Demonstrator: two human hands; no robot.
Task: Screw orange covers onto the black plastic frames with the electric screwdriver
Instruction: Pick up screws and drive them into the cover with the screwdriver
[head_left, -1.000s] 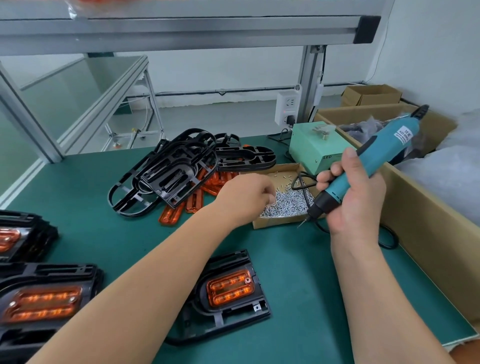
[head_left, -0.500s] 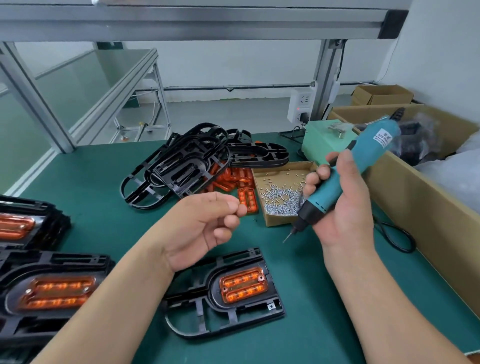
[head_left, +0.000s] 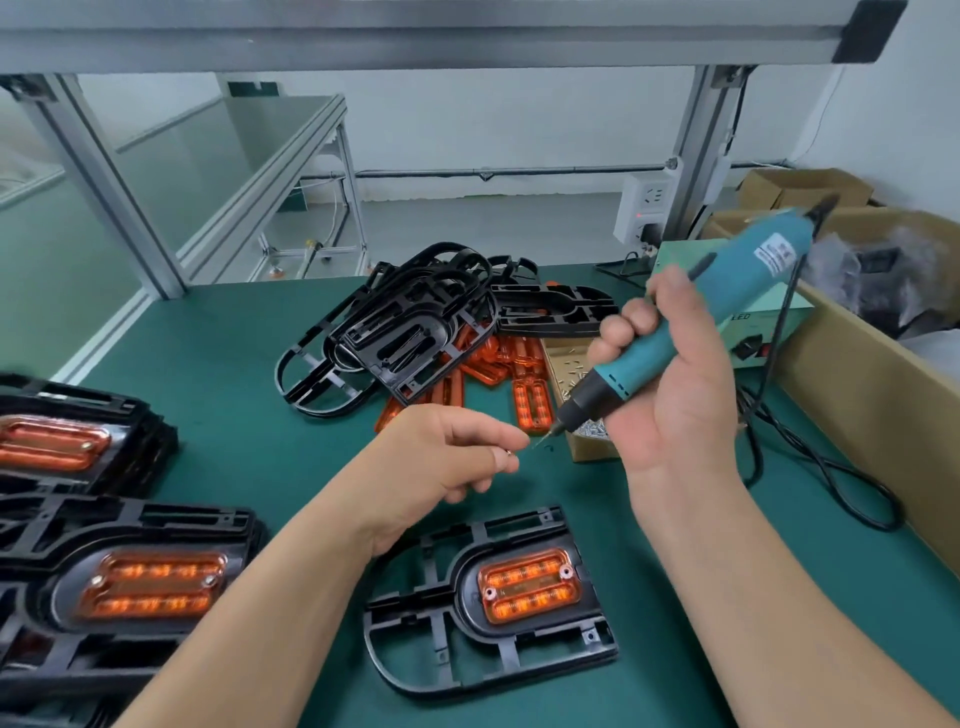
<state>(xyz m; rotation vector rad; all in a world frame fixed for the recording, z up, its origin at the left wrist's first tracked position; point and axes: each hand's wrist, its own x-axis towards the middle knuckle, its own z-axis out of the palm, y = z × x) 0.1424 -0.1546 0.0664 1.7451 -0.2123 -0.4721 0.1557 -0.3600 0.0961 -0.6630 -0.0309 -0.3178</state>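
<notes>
Loading a screw (head_left: 511, 453), I judge: the left hand (head_left: 441, 457) grip pinches it beside the electric screwdriver (head_left: 748, 270) tip; the right hand (head_left: 670, 400) grip is curled round the tool; next, drive it through the orange cover (head_left: 527, 584) seated in the black frame (head_left: 488, 654) near the front edge of the bench (head_left: 234, 364).

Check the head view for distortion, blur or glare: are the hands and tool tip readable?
Head view: wide-angle distortion tilts and bends the grey aluminium post near the edge; lighting even, shadows soft; mild gloss on the orange ribbed plastic cover; left hand and teal electric screwdriver fairly sharp; the small silver screw it pinches is barely resolved.
</notes>
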